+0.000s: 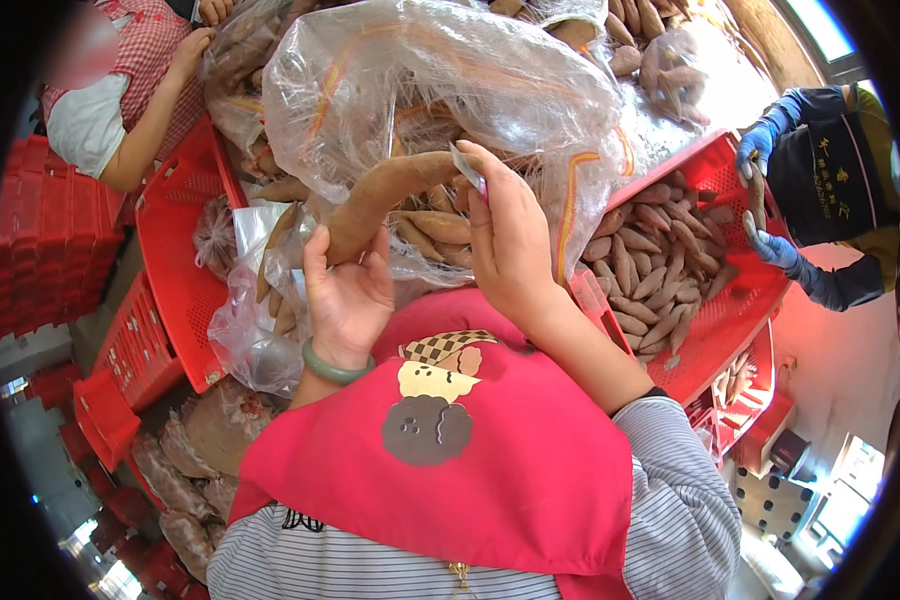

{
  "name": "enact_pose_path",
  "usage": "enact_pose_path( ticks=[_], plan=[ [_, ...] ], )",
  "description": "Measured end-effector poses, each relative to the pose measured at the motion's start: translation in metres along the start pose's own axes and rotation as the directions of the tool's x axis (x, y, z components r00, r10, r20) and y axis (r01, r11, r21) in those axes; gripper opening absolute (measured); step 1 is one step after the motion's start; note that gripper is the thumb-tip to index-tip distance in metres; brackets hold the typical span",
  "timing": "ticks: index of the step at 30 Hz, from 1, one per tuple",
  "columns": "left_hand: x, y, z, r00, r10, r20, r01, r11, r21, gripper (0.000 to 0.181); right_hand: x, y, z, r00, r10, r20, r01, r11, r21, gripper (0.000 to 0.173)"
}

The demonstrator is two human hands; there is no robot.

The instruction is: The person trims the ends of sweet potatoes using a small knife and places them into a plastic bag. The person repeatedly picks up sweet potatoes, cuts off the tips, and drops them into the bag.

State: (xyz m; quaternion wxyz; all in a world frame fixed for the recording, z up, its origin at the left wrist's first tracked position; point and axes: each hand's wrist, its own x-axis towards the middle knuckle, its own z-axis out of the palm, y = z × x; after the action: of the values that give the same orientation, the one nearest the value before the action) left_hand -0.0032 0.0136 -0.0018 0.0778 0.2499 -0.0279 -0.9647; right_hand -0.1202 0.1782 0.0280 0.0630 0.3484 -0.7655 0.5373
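A long, curved sweet potato [386, 187] is held up in front of my red apron. My left hand [349, 292], palm up, grips its thick lower end between thumb and fingers. My right hand [511, 225] holds a small knife [465, 166], its blade against the narrow upper end of the sweet potato. Most of the knife's handle is hidden in the palm. Behind the hands, a large clear plastic bag [450, 67] lies open, with more sweet potatoes [439, 227] inside.
A red plastic crate [750, 330] of small sweet potatoes [656, 262] stands at right. Another red crate [184, 300] at left contains plastic bags. Beyond the right crate, a person in blue gloves [772, 247] holds a sweet potato. Another person's arm [146, 142] reaches in at upper left.
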Motion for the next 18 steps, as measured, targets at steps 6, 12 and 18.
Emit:
enact_pose_path(
  ticks=[6,12,18],
  plan=[
    [0.001,-0.008,-0.002,0.998,0.03,0.048,-0.031,0.999,0.012,0.047,-0.002,0.025,0.014,0.989,0.124,-0.078,-0.114,0.987,0.112,0.032],
    [-0.011,-0.001,0.016,0.955,0.177,0.237,-0.223,0.957,0.186,0.055,-0.042,0.075,0.034,0.907,0.406,0.111,-0.421,0.866,0.269,0.025],
    [-0.006,0.023,0.024,0.897,0.331,0.291,-0.438,0.588,0.681,0.052,-0.007,0.07,-0.002,0.895,0.438,0.09,-0.447,0.876,0.183,0.025]
  ],
)
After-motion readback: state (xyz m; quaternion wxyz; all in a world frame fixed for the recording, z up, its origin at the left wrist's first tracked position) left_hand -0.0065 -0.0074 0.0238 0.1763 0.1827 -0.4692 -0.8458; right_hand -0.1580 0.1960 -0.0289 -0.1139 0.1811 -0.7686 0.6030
